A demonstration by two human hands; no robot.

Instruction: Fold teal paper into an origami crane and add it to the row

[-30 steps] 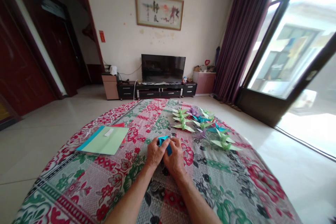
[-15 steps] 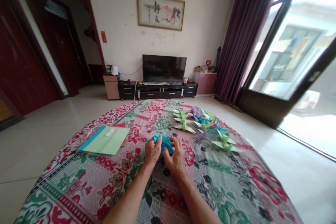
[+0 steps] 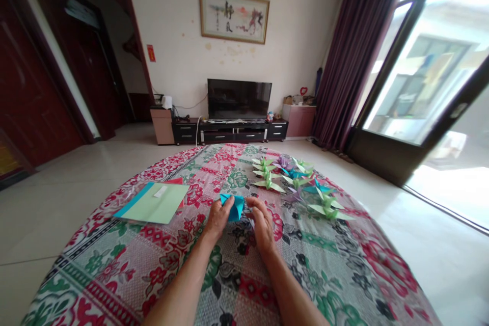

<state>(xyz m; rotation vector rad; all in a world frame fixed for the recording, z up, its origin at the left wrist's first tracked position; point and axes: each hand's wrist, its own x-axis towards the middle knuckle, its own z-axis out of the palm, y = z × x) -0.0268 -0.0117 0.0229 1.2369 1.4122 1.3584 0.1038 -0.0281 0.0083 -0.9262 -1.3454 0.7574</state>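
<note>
A small blue folded paper (image 3: pixel 234 205) sits between my hands over the floral tablecloth (image 3: pixel 267 275). My left hand (image 3: pixel 218 218) pinches its left side with closed fingers. My right hand (image 3: pixel 261 219) is just to the right of the paper, fingers curled, a thumb tip near its edge; whether it touches the paper I cannot tell. Beyond the hands lie several folded paper cranes (image 3: pixel 296 183), green, blue and purple.
A stack of coloured paper sheets (image 3: pixel 153 202) in a clear sleeve lies at the left of the round table. A TV (image 3: pixel 239 99) on a low cabinet stands against the far wall. A large window (image 3: pixel 431 76) and dark curtain (image 3: pixel 351 56) are at right.
The blue paper has been turned and opened out from a compact fold. My hands have drawn slightly apart, and the right hand has come off the paper's top.
</note>
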